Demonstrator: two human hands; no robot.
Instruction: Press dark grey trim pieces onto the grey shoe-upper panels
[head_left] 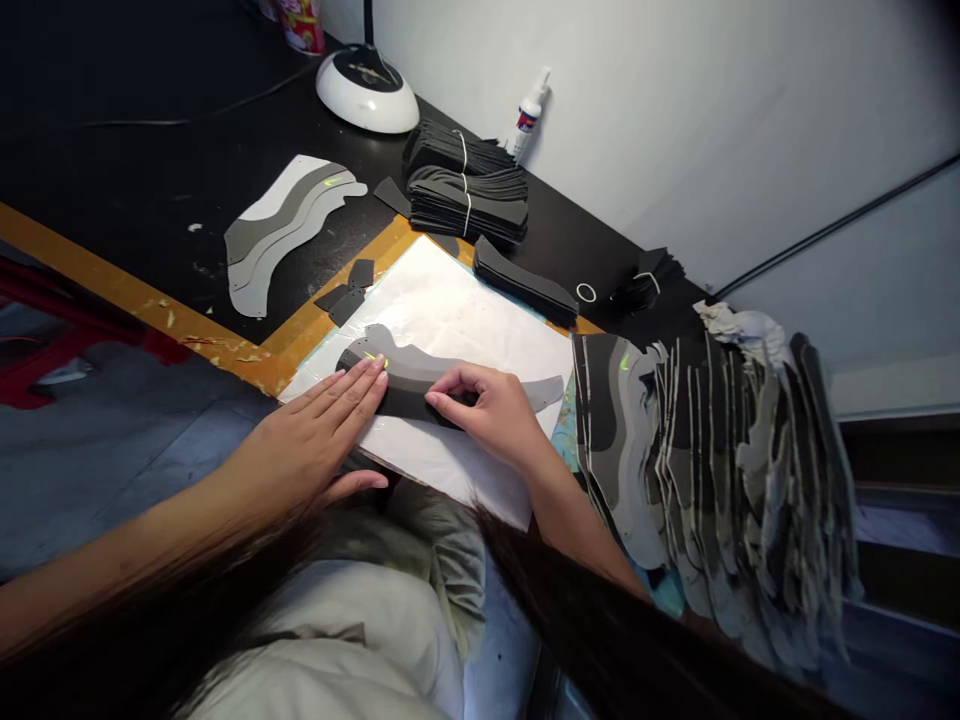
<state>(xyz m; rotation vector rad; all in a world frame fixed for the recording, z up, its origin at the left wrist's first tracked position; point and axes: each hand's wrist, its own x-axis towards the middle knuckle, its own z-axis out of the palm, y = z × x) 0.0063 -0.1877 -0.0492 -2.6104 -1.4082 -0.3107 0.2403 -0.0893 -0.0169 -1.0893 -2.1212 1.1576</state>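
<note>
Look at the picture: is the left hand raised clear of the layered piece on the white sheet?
No, the left hand lies flat over one end of the layered piece.

The left hand (pixel 319 425) and right hand (pixel 491 410) hide parts of the layered curved panel (pixel 411 384). The top edge cuts off the red patterned container (pixel 303 27), far left. The bottle label (pixel 527 121) is unreadably small; the rightmost panels (pixel 823 450) blur.
</note>
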